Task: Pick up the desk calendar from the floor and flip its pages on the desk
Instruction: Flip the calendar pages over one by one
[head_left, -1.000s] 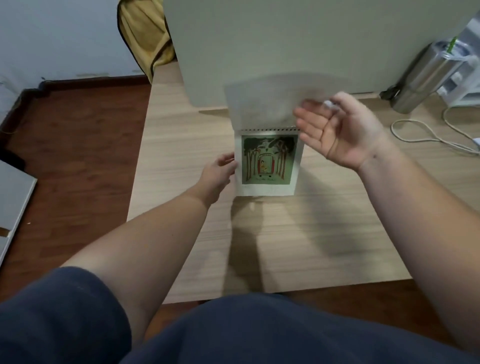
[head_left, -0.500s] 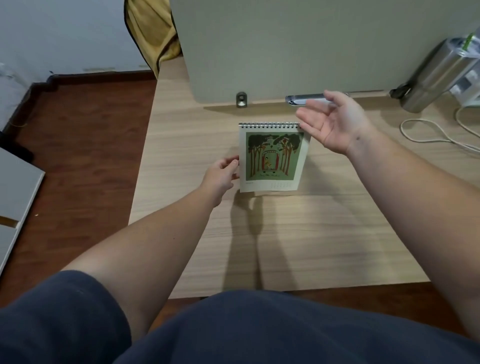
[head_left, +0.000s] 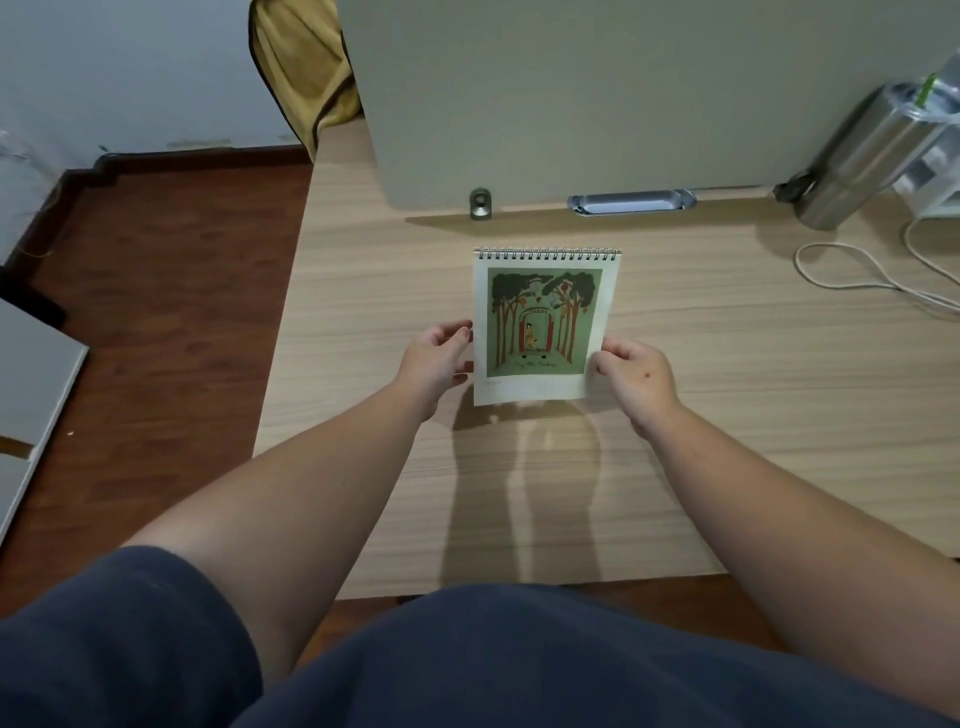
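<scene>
The desk calendar (head_left: 543, 325) stands upright on the wooden desk (head_left: 727, 415), spiral binding on top. Its front page shows a green picture of trees around a red arch. My left hand (head_left: 439, 361) grips the calendar's lower left edge, thumb in front. At the lower right edge of the front page, my right hand (head_left: 634, 374) pinches the corner between thumb and fingers.
A grey panel (head_left: 571, 93) stands along the back of the desk with a metal handle (head_left: 631, 201) at its base. A steel tumbler (head_left: 862, 156) and a white cable (head_left: 852, 270) are at the right. Dark wood floor (head_left: 156, 312) lies left of the desk.
The page my right hand held up has gone over the binding to the back. That hand has come down from the top right to the calendar's lower right corner. The left hand stayed.
</scene>
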